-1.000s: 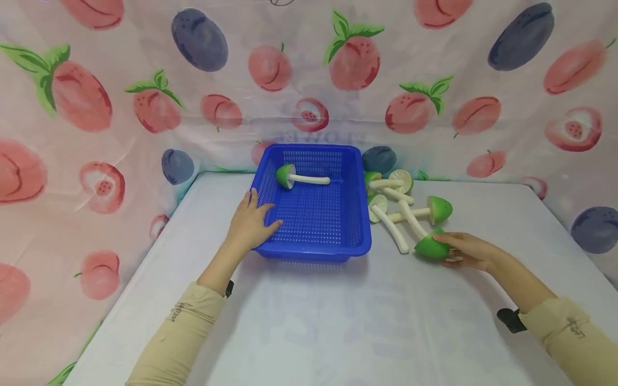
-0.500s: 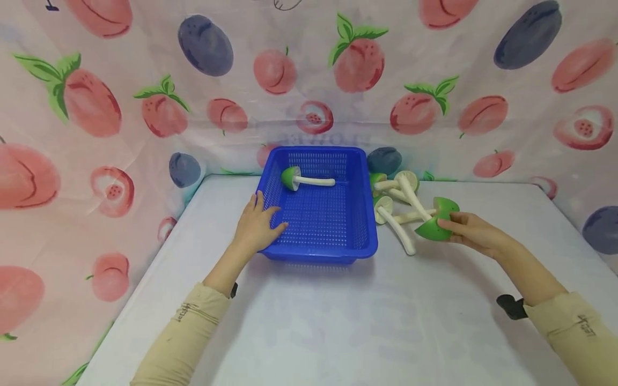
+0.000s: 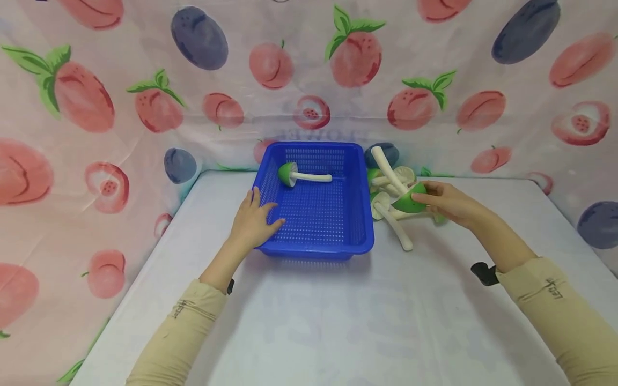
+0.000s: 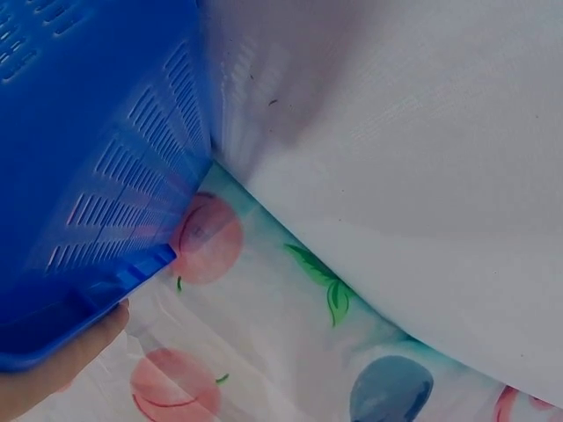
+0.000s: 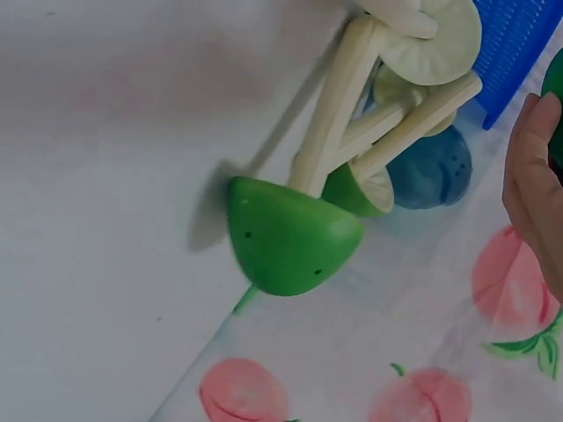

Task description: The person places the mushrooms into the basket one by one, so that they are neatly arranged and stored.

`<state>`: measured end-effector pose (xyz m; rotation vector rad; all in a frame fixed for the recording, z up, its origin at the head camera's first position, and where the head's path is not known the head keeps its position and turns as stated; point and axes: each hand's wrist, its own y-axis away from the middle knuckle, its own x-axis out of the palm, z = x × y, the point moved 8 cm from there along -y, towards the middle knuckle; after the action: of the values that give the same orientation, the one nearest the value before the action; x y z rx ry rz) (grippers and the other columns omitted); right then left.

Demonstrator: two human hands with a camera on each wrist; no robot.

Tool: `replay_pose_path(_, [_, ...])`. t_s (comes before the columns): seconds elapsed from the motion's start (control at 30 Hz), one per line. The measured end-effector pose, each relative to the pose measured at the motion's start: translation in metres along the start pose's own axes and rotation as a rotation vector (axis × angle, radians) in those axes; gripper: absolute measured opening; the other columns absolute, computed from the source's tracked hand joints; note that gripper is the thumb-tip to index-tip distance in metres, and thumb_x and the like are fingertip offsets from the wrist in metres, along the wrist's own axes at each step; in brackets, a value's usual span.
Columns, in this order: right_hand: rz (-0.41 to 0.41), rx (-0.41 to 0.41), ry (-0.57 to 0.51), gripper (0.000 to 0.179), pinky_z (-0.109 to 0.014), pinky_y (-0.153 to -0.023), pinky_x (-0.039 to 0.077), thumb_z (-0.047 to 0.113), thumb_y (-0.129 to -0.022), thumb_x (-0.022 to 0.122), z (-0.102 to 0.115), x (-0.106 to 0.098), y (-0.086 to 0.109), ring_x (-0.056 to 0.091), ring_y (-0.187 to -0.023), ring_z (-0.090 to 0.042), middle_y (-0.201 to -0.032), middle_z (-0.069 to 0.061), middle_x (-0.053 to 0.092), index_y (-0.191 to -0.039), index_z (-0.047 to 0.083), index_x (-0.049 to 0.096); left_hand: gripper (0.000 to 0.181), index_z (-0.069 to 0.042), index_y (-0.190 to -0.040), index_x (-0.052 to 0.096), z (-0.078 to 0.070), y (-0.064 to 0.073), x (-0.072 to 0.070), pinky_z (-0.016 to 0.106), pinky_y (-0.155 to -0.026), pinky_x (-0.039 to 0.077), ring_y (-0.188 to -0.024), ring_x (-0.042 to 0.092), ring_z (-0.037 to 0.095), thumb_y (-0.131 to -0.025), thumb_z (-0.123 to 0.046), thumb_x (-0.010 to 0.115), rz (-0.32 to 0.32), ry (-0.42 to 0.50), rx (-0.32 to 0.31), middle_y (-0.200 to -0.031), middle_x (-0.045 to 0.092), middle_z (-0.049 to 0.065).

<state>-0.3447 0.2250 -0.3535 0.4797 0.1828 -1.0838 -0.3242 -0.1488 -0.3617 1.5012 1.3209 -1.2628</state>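
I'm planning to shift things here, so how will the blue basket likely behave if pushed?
The blue basket would likely slide rather than tip, as it sits broad and low. Its perforated walls suggest it's light for its size. The green-capped mushroom inside might roll.

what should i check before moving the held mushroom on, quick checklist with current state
1. Held mushroom pinched by its green cap in the right grip: ok
2. Left grip touching the rim of the blue basket: ok
3. Bare floor beside the mushroom inside: ok
4. Held mushroom over the basket: not ok, right of it
5. Held mushroom clear of the loose mushrooms: cannot tell, they overlap in the head view
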Motion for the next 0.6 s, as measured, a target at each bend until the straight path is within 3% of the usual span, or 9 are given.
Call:
replay_pose_path(0.1, [0.0, 0.012, 0.013, 0.081, -0.055, -0.114, 0.02, 0.031, -0.097, 0.05, 0.01, 0.002, -0.007, 0.019, -0.14, -0.038, -0.156, -0.026, 0.003, -0.149, -0.005, -0.002, 0.056, -0.008, -0.133, 0.053, -0.002, -0.001, 0.0, 0.053, -0.117, 0.016, -0.144, 0.009, 0.044, -0.09, -0.044, 0.056, 0.003, 0.007, -0.002, -0.152, 0.014, 0.033])
replay_pose_path(0.17, [-0.007, 0.015, 0.044, 0.084, -0.055, -0.114, 0.02, 0.033, -0.096, 0.051, 0.02, 0.005, -0.014, 0.017, -0.141, -0.041, -0.157, -0.025, 0.0, -0.149, -0.004, -0.002, 0.057, -0.007, -0.133, 0.053, -0.001, 0.0, -0.002, 0.054, -0.117, 0.015, -0.143, 0.009, 0.045, -0.09, -0.044, 0.056, 0.004, 0.01, -0.005, -0.152, 0.014, 0.033])
replay_pose_path(0.43, [-0.052, -0.049, 0.183, 0.066, -0.053, -0.106, 0.034, 0.036, -0.092, 0.059, 0.06, 0.016, -0.036, 0.038, -0.13, -0.035, -0.146, -0.018, 0.035, -0.145, 0.007, 0.032, 0.057, -0.007, -0.134, 0.052, -0.001, -0.002, -0.001, 0.054, -0.117, 0.015, -0.143, 0.009, 0.045, -0.091, -0.044, 0.054, 0.003, 0.002, 0.005, -0.151, 0.014, 0.033])
replay_pose_path(0.6, [-0.07, -0.101, 0.302, 0.067, -0.053, -0.103, 0.04, 0.033, -0.089, 0.063, 0.077, 0.025, -0.05, 0.044, -0.128, -0.039, -0.141, -0.019, 0.042, -0.144, 0.008, 0.035, 0.058, -0.007, -0.134, 0.052, -0.002, -0.002, -0.002, 0.053, -0.117, 0.015, -0.144, 0.009, 0.044, -0.09, -0.045, 0.055, 0.004, 0.007, 0.0, -0.152, 0.014, 0.032])
